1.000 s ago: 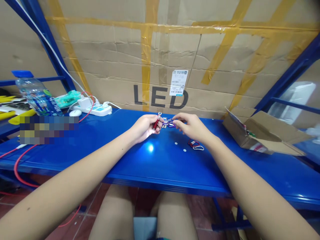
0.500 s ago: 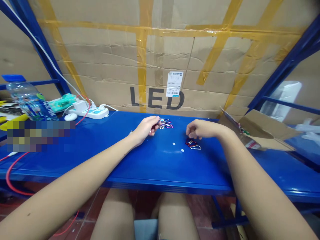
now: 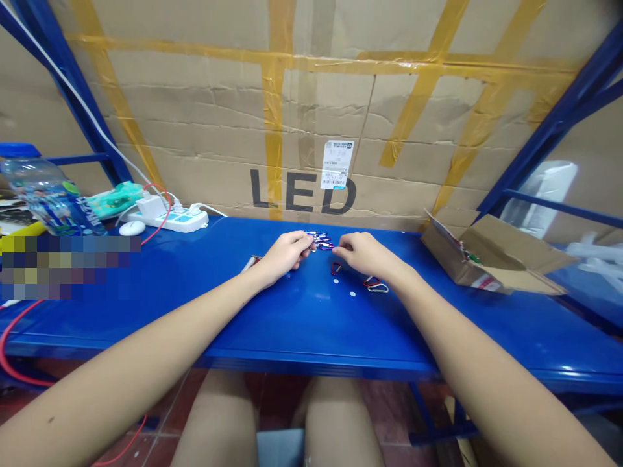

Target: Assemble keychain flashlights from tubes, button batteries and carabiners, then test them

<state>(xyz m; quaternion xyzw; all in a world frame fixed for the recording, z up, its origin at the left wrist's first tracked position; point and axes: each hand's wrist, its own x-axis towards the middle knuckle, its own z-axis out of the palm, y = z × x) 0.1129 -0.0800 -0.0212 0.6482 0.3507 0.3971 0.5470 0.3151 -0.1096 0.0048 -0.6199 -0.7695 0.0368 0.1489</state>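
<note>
My right hand (image 3: 363, 251) is closed in a pinch, and a red carabiner (image 3: 335, 268) hangs just below its fingertips. To its left, my left hand (image 3: 288, 254) has its fingers curled together; what they hold is hidden. Between and behind the hands lies a small group of blue and purple carabiners (image 3: 325, 245). Nearer my right forearm, a silver carabiner (image 3: 378, 288) rests against a red one. Two small white discs, one of them the nearer disc (image 3: 353, 294), lie on the blue table (image 3: 292, 324). A pale, partly hidden item (image 3: 251, 263) sits by my left wrist.
An open cardboard box (image 3: 457, 266) stands at the right. Toward the left are a white power strip (image 3: 187, 218) with plugs, a round white object (image 3: 132, 228) and a blue-capped bottle (image 3: 53, 194). A large taped carton (image 3: 219, 130) walls off the back.
My right hand has moved left, away from the loose carabiners toward my left hand, bringing a red carabiner along. The left hand stays nearly in place, and the view has shifted slightly.
</note>
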